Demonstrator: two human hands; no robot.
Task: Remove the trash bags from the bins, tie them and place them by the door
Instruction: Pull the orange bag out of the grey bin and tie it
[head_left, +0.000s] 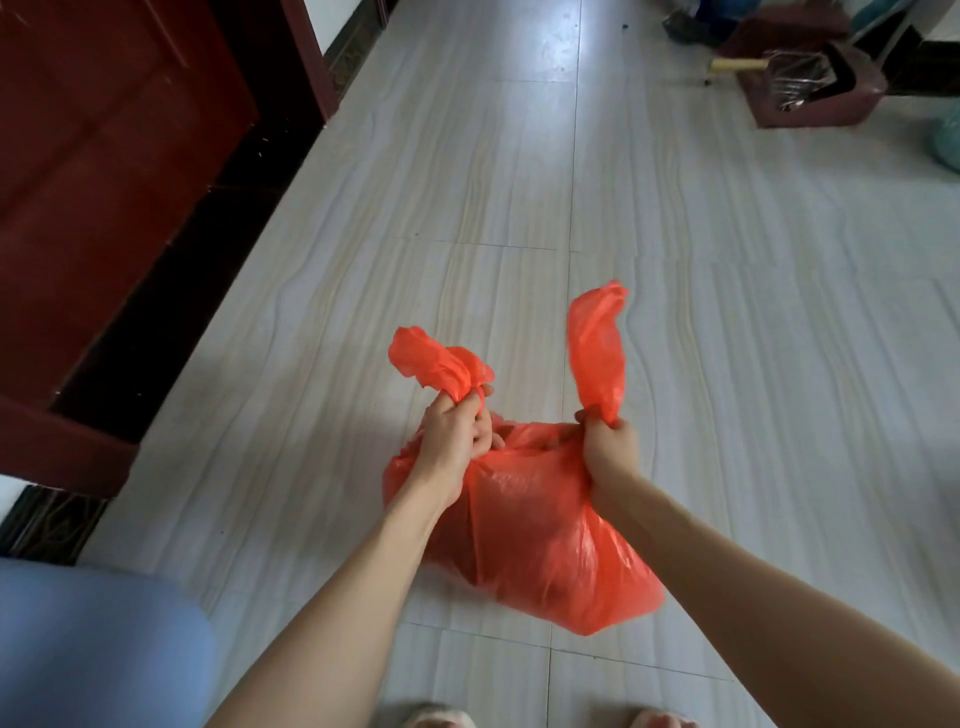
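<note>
the pale grey tiled floor (519, 182) with wavy streaks carries a full orange-red plastic trash bag (524, 540) in the middle and a dark maroon plastic bin (810, 85) far away at top right.

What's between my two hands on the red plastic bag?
Head view: between left hand and right hand, only the red plastic bag's gathered, untied mouth.

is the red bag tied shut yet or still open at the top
Not tied yet. The left hand and right hand each grip a separate handle of the red bag, held apart with no knot between them.
</note>
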